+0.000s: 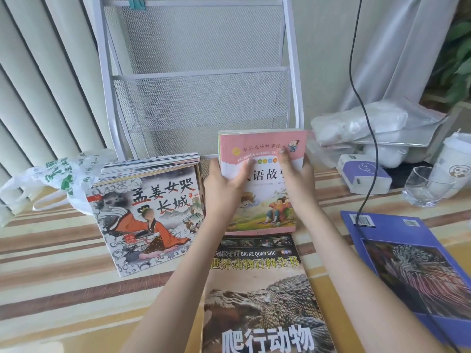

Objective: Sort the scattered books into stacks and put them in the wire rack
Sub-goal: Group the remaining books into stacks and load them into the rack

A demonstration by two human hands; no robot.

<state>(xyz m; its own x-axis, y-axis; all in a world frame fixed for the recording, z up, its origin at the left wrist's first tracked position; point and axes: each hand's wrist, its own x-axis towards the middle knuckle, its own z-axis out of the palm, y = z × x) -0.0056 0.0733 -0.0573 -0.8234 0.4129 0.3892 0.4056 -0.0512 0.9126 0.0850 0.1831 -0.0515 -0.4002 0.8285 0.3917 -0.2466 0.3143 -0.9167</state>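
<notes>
— Judging by the head view, which step is being worked?

— Stacking seems nearly done and loading about to begin. A pink-covered bundle of books point(262, 184) is held upright on the striped desk point(51, 276), just in front of the wire rack point(198, 98), whose mesh pockets are seen to hold nothing yet.

— How is the bundle gripped?

— The left hand point(224, 189) is wrapped round its left edge, thumb laid across the cover; the right hand point(298, 179) is closed on the right edge, fingers over the front. Both grips are shut on the bundle.

— What else of the task is on show?

— A finished stack topped by a black-and-white illustrated cover point(147, 212) is set just left of the hands. A crocodile book point(260, 296) lies flat below the bundle, and a blue book point(407, 263) lies apart to the right, crossed by a black cable point(367, 123).

— What is called for next?

— Probably the bundle must be squared, lifted clear of the lowest pocket's front wire and lowered in, spines kept together. The two flat books would then be gathered, the cable being avoided.
</notes>
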